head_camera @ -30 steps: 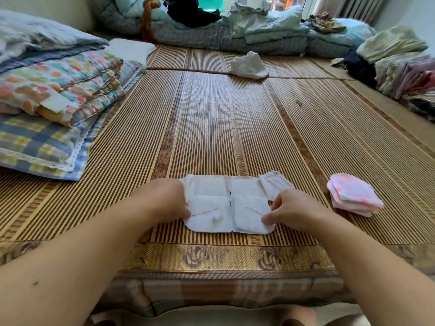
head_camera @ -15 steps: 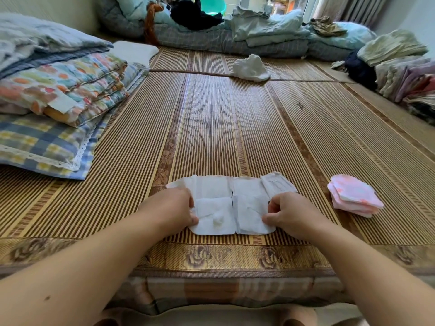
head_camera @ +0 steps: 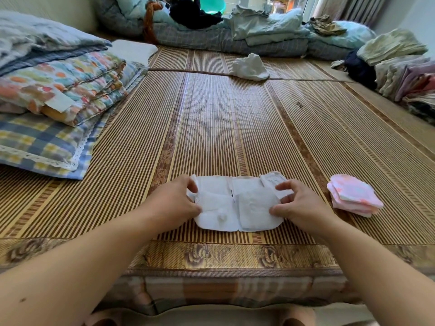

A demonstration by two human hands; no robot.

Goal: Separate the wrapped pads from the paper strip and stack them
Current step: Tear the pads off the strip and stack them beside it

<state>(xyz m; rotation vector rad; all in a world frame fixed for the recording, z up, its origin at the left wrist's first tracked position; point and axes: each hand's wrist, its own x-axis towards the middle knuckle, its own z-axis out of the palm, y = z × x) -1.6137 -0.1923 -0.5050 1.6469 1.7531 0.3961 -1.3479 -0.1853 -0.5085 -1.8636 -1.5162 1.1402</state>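
A white paper strip (head_camera: 226,184) with white pads on it lies flat on the bamboo mat near its front edge. The near left pad (head_camera: 217,216) and the near right pad (head_camera: 255,211) lie side by side. My left hand (head_camera: 174,203) pinches the strip's left end, thumb and fingers curled on it. My right hand (head_camera: 299,203) pinches the right edge of the near right pad, which is slightly lifted. A small stack of pink wrapped pads (head_camera: 354,195) sits on the mat to the right of my right hand.
Folded patterned quilts and a checked pillow (head_camera: 54,109) lie at the left. A crumpled white cloth (head_camera: 250,67) sits far back on the mat. Piled bedding lines the back and folded clothes (head_camera: 404,71) the right. The mat's floral border (head_camera: 211,254) runs along the front edge.
My left hand has shifted from the near left pad to the strip's left end. My right hand has opened wider around the near right pad and raised its edge.
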